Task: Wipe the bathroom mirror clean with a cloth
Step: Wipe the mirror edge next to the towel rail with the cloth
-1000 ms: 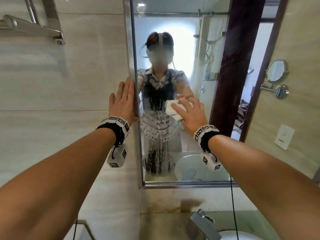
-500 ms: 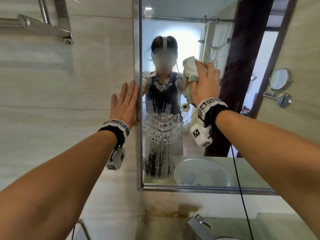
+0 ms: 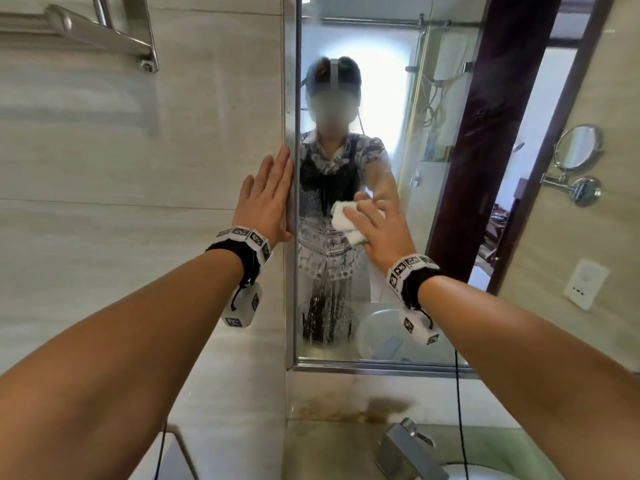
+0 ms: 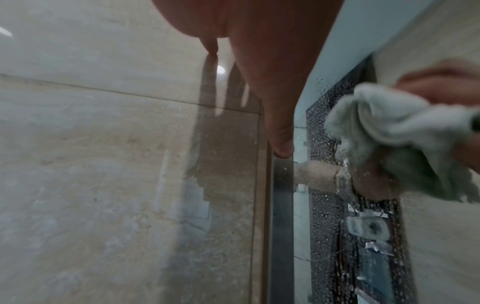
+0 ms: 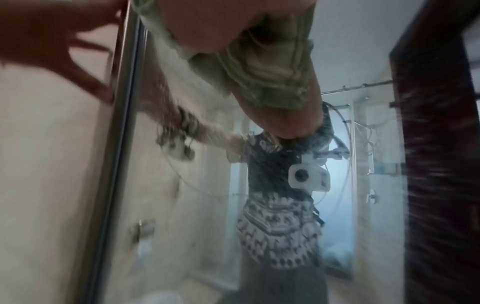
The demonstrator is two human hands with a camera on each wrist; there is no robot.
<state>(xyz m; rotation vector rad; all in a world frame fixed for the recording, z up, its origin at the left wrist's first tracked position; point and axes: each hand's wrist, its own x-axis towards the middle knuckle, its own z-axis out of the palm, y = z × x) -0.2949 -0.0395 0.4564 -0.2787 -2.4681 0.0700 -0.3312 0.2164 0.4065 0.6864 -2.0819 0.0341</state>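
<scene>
Up against the wall (image 3: 104, 202) we go: the mirror (image 3: 391, 98) stands tall, long axis vertical, its metal frame (image 3: 290, 98) running straight up the left edge and glass facing the person. Left hand (image 3: 266, 199) is flat on the tile, fingers straight and together, pointing up, the index side lying right along the frame; the left wrist view shows a fingertip (image 4: 281, 148) touching that metal strip (image 4: 280, 226). Left arm reaches up and forward, wrist band (image 3: 247, 242) on. Over to the right hand (image 3: 381, 230): it's on the glass at mid-height, just beside the left hand, pressing a bunched white cloth (image 3: 343, 220) against the mirror. Fingers spread over the wad and curl round it; the right wrist view shows the cloth (image 5: 259, 67) crumpled up in the palm. That cloth lies slanted, its long side running from upper left down to lower right, poking out past the fingers on the left. Droplets and streaks sit on the glass (image 4: 324, 205) below the cloth, over a dark patch of reflection. Low down, a faucet (image 3: 408, 448) sits under the mirror, and a towel rack (image 3: 86, 32) hangs top left.
</scene>
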